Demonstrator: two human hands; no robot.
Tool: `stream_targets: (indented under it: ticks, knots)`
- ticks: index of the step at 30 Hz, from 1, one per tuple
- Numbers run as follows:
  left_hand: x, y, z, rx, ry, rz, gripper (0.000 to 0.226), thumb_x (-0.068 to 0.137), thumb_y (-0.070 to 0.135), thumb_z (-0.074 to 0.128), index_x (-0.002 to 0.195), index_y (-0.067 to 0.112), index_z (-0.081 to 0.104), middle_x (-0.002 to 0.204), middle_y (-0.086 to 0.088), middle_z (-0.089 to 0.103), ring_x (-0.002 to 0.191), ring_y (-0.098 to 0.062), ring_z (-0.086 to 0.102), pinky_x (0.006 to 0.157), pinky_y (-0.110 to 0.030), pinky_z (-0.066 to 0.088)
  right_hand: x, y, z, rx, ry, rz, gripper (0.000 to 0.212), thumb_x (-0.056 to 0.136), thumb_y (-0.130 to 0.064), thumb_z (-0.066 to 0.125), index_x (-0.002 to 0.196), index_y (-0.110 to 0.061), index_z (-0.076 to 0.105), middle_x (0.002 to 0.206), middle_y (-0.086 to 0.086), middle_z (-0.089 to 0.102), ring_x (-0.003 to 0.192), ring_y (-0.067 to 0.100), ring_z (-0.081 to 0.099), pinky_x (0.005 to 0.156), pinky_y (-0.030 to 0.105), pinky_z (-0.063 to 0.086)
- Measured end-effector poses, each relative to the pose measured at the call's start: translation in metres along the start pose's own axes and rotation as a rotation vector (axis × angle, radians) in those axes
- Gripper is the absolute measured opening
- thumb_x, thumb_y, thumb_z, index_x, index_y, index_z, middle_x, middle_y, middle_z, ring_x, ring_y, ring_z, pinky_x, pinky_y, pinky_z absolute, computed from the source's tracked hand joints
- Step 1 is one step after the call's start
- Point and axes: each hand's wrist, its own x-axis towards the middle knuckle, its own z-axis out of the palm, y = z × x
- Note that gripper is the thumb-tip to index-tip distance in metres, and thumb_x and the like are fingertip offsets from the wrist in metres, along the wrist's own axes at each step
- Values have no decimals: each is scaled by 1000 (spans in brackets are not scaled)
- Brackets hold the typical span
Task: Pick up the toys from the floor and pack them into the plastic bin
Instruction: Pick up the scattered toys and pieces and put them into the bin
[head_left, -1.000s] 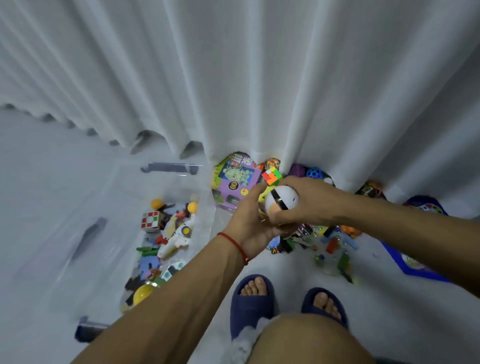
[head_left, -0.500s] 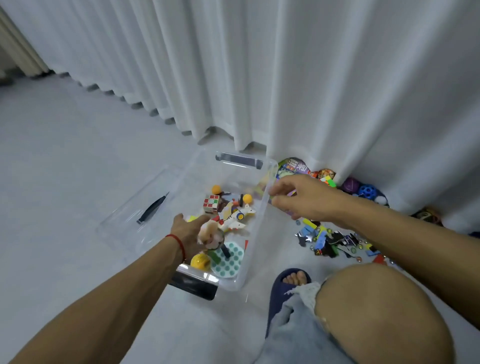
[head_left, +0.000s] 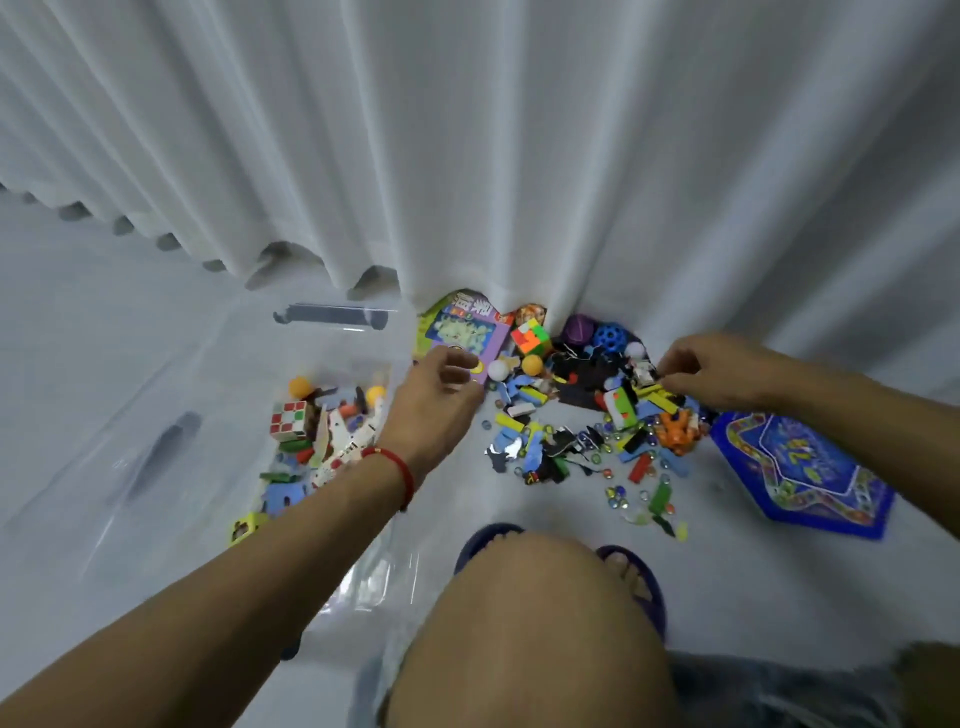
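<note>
Floor toys (head_left: 587, 431) seemingly between hands.

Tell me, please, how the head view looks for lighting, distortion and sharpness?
Head view: soft, even light with faint shadows; wide-angle bending bows the curtain folds outward; the clear plastic bin shows pale glare streaks; left hand and right hand are slightly blurred.

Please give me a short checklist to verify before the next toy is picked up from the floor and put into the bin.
1. Left hand free: ok, fingers relaxed, holding nothing.
2. Right hand has a toy: cannot tell, fingertips are down in the toy pile.
3. Plastic bin within reach: ok, it sits just beside the left arm.
4. Room in the bin: ok, toys cover only its floor.
5. Toys remaining on the floor: not ok, many, including the blue game board.
</note>
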Motion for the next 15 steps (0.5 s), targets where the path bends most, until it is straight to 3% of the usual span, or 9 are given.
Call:
stream_targets:
  ticks: [6, 10, 12, 15]
  knots:
    - [64, -22, 89, 274, -169, -35, 27, 90, 17, 63, 117, 16, 58, 105, -5, 61, 86, -20, 62, 82, -39, 57, 51, 74, 55, -31, -92, 98, 38, 95, -31, 61, 129, -17, 57, 122, 9, 63, 100, 22, 59, 79, 30, 45]
    - [125, -47, 129, 525, -200, 38, 42, 84, 25, 70, 124, 18, 59, 109, 0, 56, 94, -21, 58, 82, -27, 46, 91, 107, 115, 19, -116, 169, 61, 91, -33, 66, 145, -16, 42, 139, 18, 50, 121, 36, 52, 95, 40, 48]
    - [162, -57, 144, 628, -211, 99, 49, 82, 31, 73, 126, 17, 59, 118, -7, 59, 105, -28, 57, 91, -34, 46, 106, 122, 139, 15, -97, 191, 69, 85, -39, 70, 144, -20, 41, 139, 19, 47, 126, 43, 47, 101, 48, 46]
    - [215, -69, 165, 781, -194, 169, 58, 81, 36, 72, 134, 20, 54, 132, -18, 53, 120, -39, 49, 100, -45, 45, 119, 135, 159, -3, -21, 178, 67, 80, -47, 67, 139, -22, 45, 129, 17, 53, 120, 44, 48, 98, 52, 47]
